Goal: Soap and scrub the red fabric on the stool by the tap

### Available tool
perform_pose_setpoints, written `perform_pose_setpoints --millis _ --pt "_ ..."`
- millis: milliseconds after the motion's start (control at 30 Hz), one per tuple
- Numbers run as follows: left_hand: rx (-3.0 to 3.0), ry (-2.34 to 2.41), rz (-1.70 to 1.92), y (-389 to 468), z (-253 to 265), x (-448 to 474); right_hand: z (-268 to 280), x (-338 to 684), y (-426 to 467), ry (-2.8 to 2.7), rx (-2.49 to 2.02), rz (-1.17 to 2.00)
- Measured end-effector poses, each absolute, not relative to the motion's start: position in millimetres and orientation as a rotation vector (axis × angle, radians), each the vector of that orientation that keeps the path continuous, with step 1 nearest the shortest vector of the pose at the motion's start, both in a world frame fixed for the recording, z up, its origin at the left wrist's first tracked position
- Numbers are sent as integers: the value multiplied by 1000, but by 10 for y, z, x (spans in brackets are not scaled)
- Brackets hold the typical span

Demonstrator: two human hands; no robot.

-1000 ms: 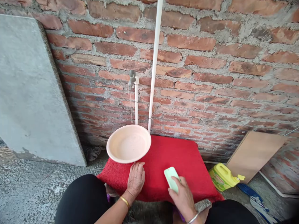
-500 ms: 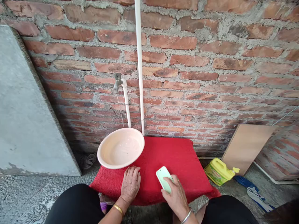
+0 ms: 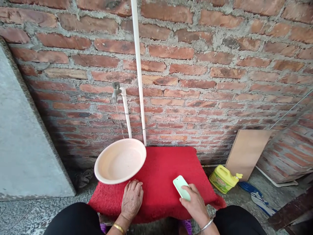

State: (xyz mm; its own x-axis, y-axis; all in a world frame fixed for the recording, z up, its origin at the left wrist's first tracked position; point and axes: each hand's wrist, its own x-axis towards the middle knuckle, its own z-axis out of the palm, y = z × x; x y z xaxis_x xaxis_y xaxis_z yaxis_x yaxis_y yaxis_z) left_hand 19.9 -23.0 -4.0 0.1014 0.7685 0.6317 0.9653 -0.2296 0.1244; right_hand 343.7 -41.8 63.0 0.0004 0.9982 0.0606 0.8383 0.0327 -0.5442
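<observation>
A red cloth (image 3: pixel 168 166) covers a low bench or table in front of me. My left hand (image 3: pixel 132 197) lies flat on it, palm down, fingers stretched out just below the basin's rim. In my right hand (image 3: pixel 195 202) is a pale green oblong scrub brush (image 3: pixel 180 184) with rounded corners and a small hole near its far end. My thumb and fingers grip its sides; its underside, against or just over the cloth, is hidden. The cream basin (image 3: pixel 97 173) stands on the cloth's back left part, and a thin stream runs from the tap (image 3: pixel 115 91) towards it.
Behind stands a brick wall (image 3: pixel 171 52) with a white pipe (image 3: pixel 138 65). A grey slab (image 3: pixel 26 140) leans at left. On the right floor are a yellow jug (image 3: pixel 222 179), a brown board (image 3: pixel 248 151) and blue-and-white flip-flops (image 3: pixel 261 200).
My right hand has moved rightwards over the cloth with the scrub brush. My left hand stays flat by the basin. The whole view has shifted slightly.
</observation>
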Motion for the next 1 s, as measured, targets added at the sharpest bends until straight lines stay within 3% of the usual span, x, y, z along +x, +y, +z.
perform_pose_setpoints --millis 233,467,600,767,1000 --pt "-2088 -1738 -838 -236 0 217 663 3916 -369 -1466 -2309 203" --pt "-2090 -1730 -815 -235 -17 222 562 3470 -360 -1721 -1827 421" --pt "-2084 -1713 -826 -238 -5 225 534 3516 -325 -1758 -1918 385" --pt "-2088 -1732 -842 -238 48 263 500 3861 -267 -1459 -2176 126" --pt "-2077 -1765 -880 -252 83 298 334 3194 -181 -1678 -1807 267"
